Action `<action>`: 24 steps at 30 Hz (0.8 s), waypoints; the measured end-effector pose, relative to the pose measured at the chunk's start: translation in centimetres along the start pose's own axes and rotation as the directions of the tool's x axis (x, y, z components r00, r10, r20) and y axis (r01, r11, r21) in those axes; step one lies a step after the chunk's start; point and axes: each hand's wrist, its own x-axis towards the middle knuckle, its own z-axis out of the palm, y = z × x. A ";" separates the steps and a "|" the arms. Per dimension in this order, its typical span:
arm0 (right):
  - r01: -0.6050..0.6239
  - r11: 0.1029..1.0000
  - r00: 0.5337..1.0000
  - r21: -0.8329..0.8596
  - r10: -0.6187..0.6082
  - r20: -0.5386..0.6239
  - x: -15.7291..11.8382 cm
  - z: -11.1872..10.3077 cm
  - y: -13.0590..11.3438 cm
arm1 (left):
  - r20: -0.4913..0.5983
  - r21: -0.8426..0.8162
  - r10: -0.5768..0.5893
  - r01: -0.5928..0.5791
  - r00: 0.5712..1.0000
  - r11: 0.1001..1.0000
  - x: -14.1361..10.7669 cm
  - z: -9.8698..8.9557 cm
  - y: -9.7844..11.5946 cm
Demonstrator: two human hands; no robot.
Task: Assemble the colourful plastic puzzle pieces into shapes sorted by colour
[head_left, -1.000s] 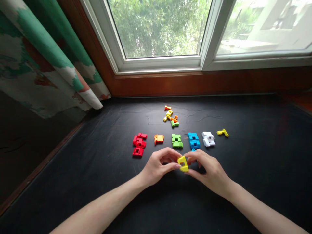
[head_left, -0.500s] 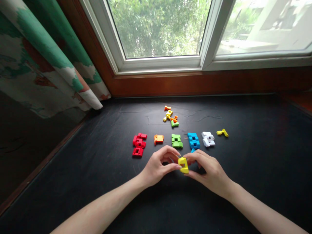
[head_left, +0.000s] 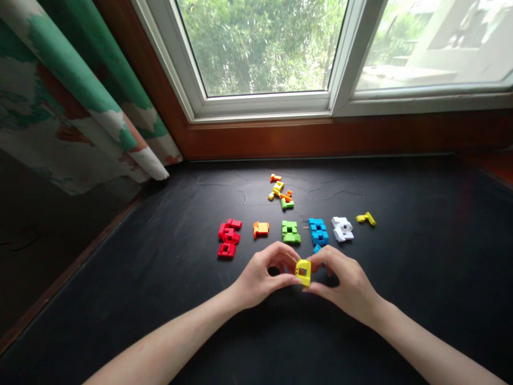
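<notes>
Between my two hands is a small yellow plastic building block (head_left: 303, 272) with a hole through its middle. My left hand (head_left: 265, 275) pinches its left side with thumb and fingertips. The fingers of my right hand (head_left: 345, 275) grip the block from the right. Just beyond the hands lie grouped pieces: red blocks (head_left: 226, 250), an orange block (head_left: 261, 229), green blocks (head_left: 290, 231), blue blocks (head_left: 318, 231) and white blocks (head_left: 342, 229). One small blue piece is partly hidden behind my right hand.
A yellow piece (head_left: 366, 218) lies to the right of the white group. Farther back is a loose cluster with yellow (head_left: 278, 187), orange (head_left: 275, 177) and green pieces (head_left: 287, 204). The black tabletop (head_left: 160, 246) meets a window frame at the back; a curtain (head_left: 120, 123) hangs at left.
The yellow block has turned slightly between my fingers and now faces me more squarely. Both hands stay nearly in place, and the pieces on the table have not moved.
</notes>
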 end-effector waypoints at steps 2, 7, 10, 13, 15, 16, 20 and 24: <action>0.001 1.000 1.000 0.001 -0.001 -0.007 0.0 0.0 0.0 | -0.003 -0.004 -0.002 0.002 1.000 1.000 0.0 0.0 0.1; -0.012 1.000 1.000 0.010 0.012 0.003 0.0 0.0 0.0 | 0.007 -0.006 0.000 0.000 1.000 1.000 0.0 0.0 0.2; -0.016 1.000 1.000 0.015 0.016 0.014 0.0 0.0 0.1 | 0.011 -0.011 -0.004 0.004 1.000 1.000 0.0 0.0 0.2; -0.021 1.000 1.000 0.003 0.021 0.017 -0.1 0.0 0.2 | 0.011 -0.008 -0.006 0.006 1.000 1.000 0.0 0.0 0.3; -0.026 1.000 1.000 -0.011 0.026 0.014 -0.1 0.1 0.2 | 0.008 -0.008 -0.006 0.006 1.000 1.000 0.0 0.0 0.3; -0.028 0.999 1.000 -0.017 0.028 0.012 -0.2 0.1 0.2 | 0.006 -0.008 -0.007 0.008 1.000 1.000 0.0 0.0 0.4; -0.029 0.999 1.000 -0.026 0.030 0.006 -0.3 0.2 0.3 | -0.002 0.003 0.000 0.000 1.000 1.000 -0.1 0.0 0.3; -0.029 0.999 0.999 -0.019 0.030 0.016 -0.3 0.2 0.3 | -0.010 0.012 0.019 -0.019 1.000 1.000 0.0 -0.1 0.1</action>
